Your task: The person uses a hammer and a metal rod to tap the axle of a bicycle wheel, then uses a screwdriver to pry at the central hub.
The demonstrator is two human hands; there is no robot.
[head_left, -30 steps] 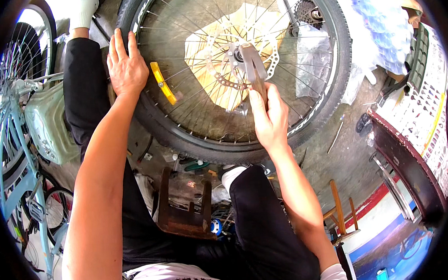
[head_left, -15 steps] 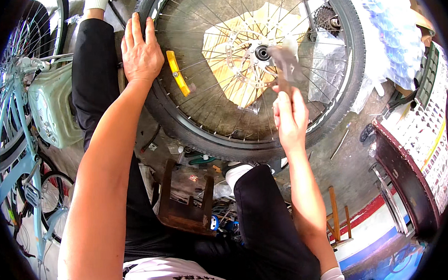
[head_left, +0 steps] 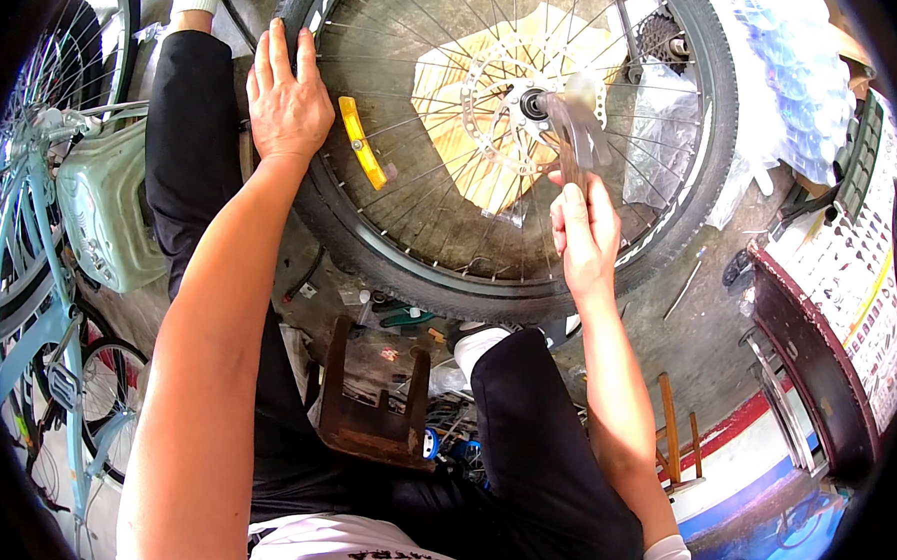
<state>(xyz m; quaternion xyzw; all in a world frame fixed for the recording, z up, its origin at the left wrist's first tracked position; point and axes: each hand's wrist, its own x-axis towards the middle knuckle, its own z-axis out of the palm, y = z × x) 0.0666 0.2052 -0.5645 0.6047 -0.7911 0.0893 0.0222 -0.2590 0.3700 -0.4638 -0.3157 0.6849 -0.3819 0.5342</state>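
Observation:
A bicycle wheel [head_left: 684, 220] with a black tire, spokes and a perforated brake disc [head_left: 483, 143] lies before me. My left hand [head_left: 286, 102] rests with fingers stretched out on the tire's left side. My right hand [head_left: 586, 224] grips the handle of a hammer [head_left: 577, 124], whose motion-blurred head is beside the hub [head_left: 534, 102]. A yellow reflector [head_left: 360, 142] sits among the left spokes, and cardboard [head_left: 448, 150] shows beneath the wheel.
Bicycles [head_left: 47, 368] crowd the left, with a pale green case [head_left: 106, 235]. A wooden stool [head_left: 364, 419] stands between my legs. Tires [head_left: 853, 152], plastic wrapping [head_left: 785, 75], a cassette [head_left: 661, 40], a wrench [head_left: 626, 27] and a printed panel [head_left: 859, 272] lie toward the right.
The wheel and both hands appear farther right and slightly higher in the picture. The hammer has swung from over the hub to its right side, uncovering more of the hub.

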